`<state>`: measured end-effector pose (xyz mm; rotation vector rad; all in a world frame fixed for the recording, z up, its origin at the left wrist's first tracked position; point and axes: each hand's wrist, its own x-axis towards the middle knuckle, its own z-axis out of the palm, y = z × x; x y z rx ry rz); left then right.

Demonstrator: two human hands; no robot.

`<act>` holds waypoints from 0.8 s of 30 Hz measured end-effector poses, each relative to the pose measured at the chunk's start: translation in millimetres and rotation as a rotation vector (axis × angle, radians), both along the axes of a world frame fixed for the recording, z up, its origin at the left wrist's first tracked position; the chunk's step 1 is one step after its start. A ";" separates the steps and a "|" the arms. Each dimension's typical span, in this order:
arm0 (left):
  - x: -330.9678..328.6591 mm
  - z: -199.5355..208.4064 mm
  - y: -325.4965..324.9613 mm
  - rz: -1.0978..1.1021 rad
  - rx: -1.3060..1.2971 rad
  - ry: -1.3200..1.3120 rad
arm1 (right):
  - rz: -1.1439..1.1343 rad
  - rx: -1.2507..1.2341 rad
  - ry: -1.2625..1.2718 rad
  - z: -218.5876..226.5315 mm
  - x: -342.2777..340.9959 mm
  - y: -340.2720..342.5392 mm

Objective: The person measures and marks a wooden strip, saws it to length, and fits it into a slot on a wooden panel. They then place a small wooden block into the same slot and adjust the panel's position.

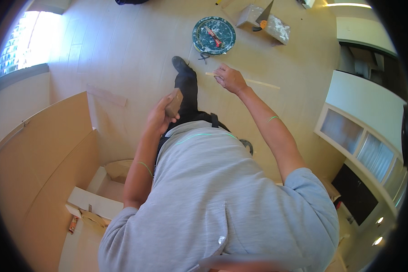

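My left hand point(159, 112) is closed around a brown rectangular block point(174, 103), held in front of my left leg. The block's lower part is hidden by the palm and fingers. My right hand point(231, 80) is raised over the floor, its thumb and fingers pinching a thin pale strip point(210, 74) that looks like wood. On the other side of that hand a similar thin length point(264, 84) runs in line with it; whether both are one piece I cannot tell. Beyond the right hand stands a round, dark green, paint-spattered bucket point(199, 41) with a red utility knife point(215, 38) on top.
Behind the bucket, a triangular trowel point(264, 16) leans on a spattered box point(277, 31). Tall tan boards point(45, 149) stand at my left, near white panels point(95, 202). A white cabinet with glazed doors point(344, 129) lines the right. My shoe point(180, 65) rests on the pale floor.
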<state>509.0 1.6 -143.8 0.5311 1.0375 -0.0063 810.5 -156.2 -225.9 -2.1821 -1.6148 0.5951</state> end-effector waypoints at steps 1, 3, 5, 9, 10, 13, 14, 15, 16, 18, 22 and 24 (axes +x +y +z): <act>16.2 -7.0 11.2 -0.001 -0.008 0.008 | 0.009 -0.037 -0.011 -7.4 11.3 13.2; 53.4 -25.1 33.9 0.008 -0.010 0.026 | -0.007 -0.048 0.021 -24.2 35.9 39.1; 85.7 -46.8 57.2 0.027 0.016 0.050 | -0.018 -0.054 0.045 -47.7 55.3 67.7; 141.3 -110.4 95.2 0.014 0.013 0.227 | -0.049 -0.059 0.051 -117.7 94.9 127.7; 153.0 -130.5 102.6 0.022 -0.001 0.255 | -0.056 -0.066 0.056 -139.9 103.5 140.5; 181.7 -194.5 115.7 0.023 -0.015 0.348 | 0.013 -0.057 0.079 -216.5 130.0 177.2; 191.3 -217.3 119.8 0.026 -0.008 0.374 | 0.041 -0.074 0.058 -243.3 136.3 187.5; 199.3 -238.1 121.1 0.047 -0.006 0.390 | 0.076 -0.065 0.059 -267.8 140.7 194.5; 208.5 -259.1 123.8 0.069 0.002 0.402 | 0.112 -0.054 0.061 -292.2 146.4 202.3; 226.0 -296.1 126.2 0.099 -0.001 0.417 | 0.164 -0.073 0.060 -332.9 154.1 207.8; 261.0 -351.8 132.7 0.154 -0.012 0.441 | 0.246 -0.045 0.076 -380.2 162.5 201.0; 274.4 -368.4 132.1 0.171 -0.012 0.465 | 0.267 -0.015 0.092 -392.1 165.7 196.2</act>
